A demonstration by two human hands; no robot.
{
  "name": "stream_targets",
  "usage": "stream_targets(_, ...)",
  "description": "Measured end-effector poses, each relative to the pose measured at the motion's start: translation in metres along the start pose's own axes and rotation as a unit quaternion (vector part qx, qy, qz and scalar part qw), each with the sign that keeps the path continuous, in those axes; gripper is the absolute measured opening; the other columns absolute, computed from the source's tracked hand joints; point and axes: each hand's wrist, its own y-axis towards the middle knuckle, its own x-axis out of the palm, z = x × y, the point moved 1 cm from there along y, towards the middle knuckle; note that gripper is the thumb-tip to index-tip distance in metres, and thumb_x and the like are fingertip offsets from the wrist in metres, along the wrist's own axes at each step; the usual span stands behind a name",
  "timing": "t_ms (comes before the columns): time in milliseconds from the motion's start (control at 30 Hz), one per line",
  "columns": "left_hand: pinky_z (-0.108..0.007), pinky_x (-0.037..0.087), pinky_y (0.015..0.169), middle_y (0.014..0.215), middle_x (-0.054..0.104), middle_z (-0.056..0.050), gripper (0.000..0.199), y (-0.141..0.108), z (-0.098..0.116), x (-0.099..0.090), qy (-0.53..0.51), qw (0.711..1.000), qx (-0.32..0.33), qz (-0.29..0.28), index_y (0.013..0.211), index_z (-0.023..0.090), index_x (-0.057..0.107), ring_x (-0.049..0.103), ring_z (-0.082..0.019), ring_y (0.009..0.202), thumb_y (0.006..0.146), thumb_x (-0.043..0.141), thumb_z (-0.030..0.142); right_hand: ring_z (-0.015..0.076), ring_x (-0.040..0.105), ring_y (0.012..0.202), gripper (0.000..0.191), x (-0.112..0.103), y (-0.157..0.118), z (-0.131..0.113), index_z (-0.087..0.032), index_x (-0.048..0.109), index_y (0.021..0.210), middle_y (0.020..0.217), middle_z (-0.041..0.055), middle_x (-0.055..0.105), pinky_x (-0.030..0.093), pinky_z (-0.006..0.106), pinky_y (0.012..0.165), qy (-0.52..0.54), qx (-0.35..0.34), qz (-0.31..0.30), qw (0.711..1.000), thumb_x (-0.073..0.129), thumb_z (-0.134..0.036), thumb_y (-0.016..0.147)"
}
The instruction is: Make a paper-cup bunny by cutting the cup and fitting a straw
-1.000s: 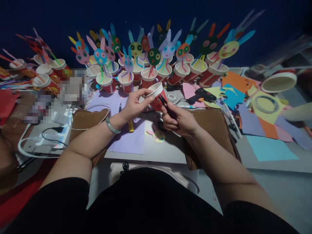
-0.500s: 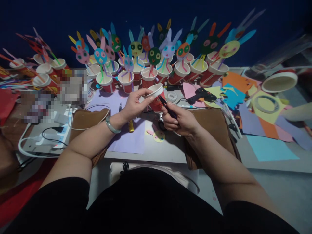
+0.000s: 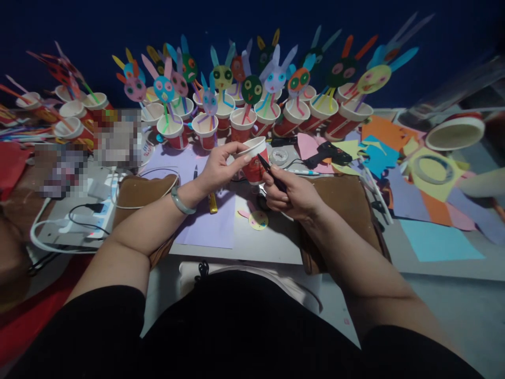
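Note:
My left hand (image 3: 221,167) grips a red paper cup (image 3: 252,169) by its upper side, thumb and fingers around the white rim. The cup is tilted slightly, its opening facing up. My right hand (image 3: 290,193) is closed around a slim black pointed tool (image 3: 270,167); whether it is a pen or a blade I cannot tell. The tool's tip lies at the cup's right side, just below the rim. Below the cup, a yellow paper rabbit face (image 3: 258,220) with a pink ear lies on the table. Part of a dark looped object shows beside my right fingers, mostly hidden.
Behind stand several red paper cups (image 3: 243,126) holding straws and paper rabbit heads. A black glue gun (image 3: 329,153), a tape roll (image 3: 279,156) and coloured paper scraps (image 3: 379,156) lie right. Purple paper (image 3: 209,229), brown pads (image 3: 341,210) and a power strip (image 3: 103,213) surround my arms.
The view has shifted very slightly. Both hands keep their hold, and the tool's tip stays at the cup's side with hardly any visible movement.

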Motion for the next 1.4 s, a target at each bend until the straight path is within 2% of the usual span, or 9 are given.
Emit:
stream_targets(267,-0.026,0.051,0.076,0.088,0.076,-0.003,0.049,0.0008,0.0024,-0.0057,0.005,0.999,-0.03,-0.019,0.095,0.017,0.078,0.065,-0.013,0.079,0.091,0.074,0.066,0.0055,0.014,0.035,0.041,0.0001,0.0017,0.0008,-0.025,0.044,0.081,0.043,-0.0132,0.033,0.022,0.015,0.036,-0.019,-0.018,0.004,1.0,0.06,-0.056,0.103)
stream_targets(833,-0.025,0.052,0.067,0.081,0.072,-0.002,0.051,0.0019,0.004,-0.0061,-0.007,0.999,-0.048,-0.019,0.093,0.018,0.077,0.062,-0.012,0.07,0.089,0.074,0.069,0.0043,0.017,0.034,0.049,-0.0006,0.0032,0.0029,-0.024,0.046,0.079,0.042,-0.0136,0.034,0.023,0.016,0.035,-0.021,-0.033,0.026,0.999,0.074,-0.062,0.091)
stream_targets(1067,-0.025,0.049,0.063,0.078,0.072,-0.002,0.052,0.0014,0.0038,-0.0036,-0.012,0.999,-0.043,-0.007,0.091,0.018,0.077,0.06,-0.011,0.066,0.089,0.074,0.07,0.005,0.016,0.034,0.042,0.0015,0.0008,0.0035,-0.024,0.045,0.082,0.043,-0.013,0.034,0.023,0.015,0.036,-0.022,-0.024,0.021,0.999,0.063,-0.057,0.1)
stream_targets(1300,-0.027,0.053,0.078,0.085,0.077,-0.004,0.053,0.0033,0.0021,-0.0037,-0.012,0.999,-0.035,-0.001,0.09,0.017,0.076,0.066,-0.013,0.078,0.088,0.075,0.07,0.0062,0.014,0.033,0.04,0.0016,0.0005,0.0012,-0.025,0.044,0.082,0.041,-0.0127,0.034,0.02,0.016,0.035,0.006,0.002,0.001,1.0,0.058,-0.057,0.103)
stream_targets(1400,-0.027,0.053,0.077,0.086,0.077,-0.004,0.055,0.0034,0.0025,-0.0038,-0.008,0.999,-0.041,0.0,0.09,0.017,0.076,0.067,-0.014,0.078,0.087,0.074,0.072,0.0065,0.015,0.033,0.04,0.0012,0.0004,0.0007,-0.025,0.044,0.083,0.041,-0.0129,0.034,0.02,0.016,0.036,0.006,0.002,-0.002,1.0,0.058,-0.057,0.103)
